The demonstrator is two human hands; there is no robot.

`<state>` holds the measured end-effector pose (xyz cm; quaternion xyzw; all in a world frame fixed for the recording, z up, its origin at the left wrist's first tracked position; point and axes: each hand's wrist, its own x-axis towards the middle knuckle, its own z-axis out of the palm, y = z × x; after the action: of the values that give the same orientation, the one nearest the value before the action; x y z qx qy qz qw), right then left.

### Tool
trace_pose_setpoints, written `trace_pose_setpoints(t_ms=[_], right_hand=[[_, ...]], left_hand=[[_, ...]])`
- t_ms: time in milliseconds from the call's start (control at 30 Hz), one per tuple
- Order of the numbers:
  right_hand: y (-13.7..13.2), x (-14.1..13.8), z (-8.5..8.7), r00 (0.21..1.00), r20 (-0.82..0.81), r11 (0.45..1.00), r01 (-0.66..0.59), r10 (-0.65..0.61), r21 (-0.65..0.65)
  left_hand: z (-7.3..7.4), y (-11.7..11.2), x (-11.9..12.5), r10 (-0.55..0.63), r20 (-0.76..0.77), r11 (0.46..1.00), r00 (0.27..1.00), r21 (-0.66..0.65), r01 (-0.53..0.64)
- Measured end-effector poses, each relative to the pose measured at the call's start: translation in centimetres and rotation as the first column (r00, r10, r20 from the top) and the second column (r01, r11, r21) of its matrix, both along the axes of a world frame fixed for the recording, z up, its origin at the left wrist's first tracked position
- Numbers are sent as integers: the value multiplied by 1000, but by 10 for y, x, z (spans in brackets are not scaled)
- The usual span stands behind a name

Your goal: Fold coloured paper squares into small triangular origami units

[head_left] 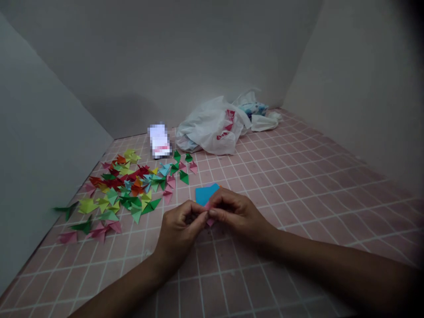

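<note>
A small piece of pink folded paper (210, 222) is pinched between my two hands, mostly hidden by the fingers. My left hand (181, 227) is closed on it from the left, thumb and forefinger pressed together. From the right, my right hand (240, 216) grips the same paper, its fingertips meeting those of the left. Just beyond the hands lie blue paper sheets (204, 194), partly covered by my right hand. To the left spreads a loose heap of folded paper cranes (132, 185) in red, green, yellow, pink and light blue.
A phone (159, 141) with a lit, blurred screen stands behind the cranes. White plastic bags (212, 126) lie against the back wall. The surface is covered in a pink grid pattern (298, 176), with walls at the left, back and right.
</note>
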<state>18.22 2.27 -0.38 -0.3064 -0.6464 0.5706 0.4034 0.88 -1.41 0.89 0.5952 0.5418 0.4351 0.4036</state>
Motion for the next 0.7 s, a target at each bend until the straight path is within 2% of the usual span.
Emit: trace_pose_setpoints(t_ms=[67,133,200,400,700], right_hand=[[0,2,2,998,46,991,36,-42,128],[0,3,3,995,72,981,57,-72,188],[2,2,3,995,80,984,53,-67,168],[6,-1,-3,998,59,998,34,-32,-43],[5,1,-4,985,107,991,135,-137,26]], left_hand=[[0,-1,1,-19,-9,1000,1000,-21,18],[1,-2,2,-22,33,998,999,-63,24],[2,-3,2,0,90,995,996,-97,9],[1,2,0,95,148,990,984,-122,-77],[2,4,-1,83,172,989,982,-134,-60]])
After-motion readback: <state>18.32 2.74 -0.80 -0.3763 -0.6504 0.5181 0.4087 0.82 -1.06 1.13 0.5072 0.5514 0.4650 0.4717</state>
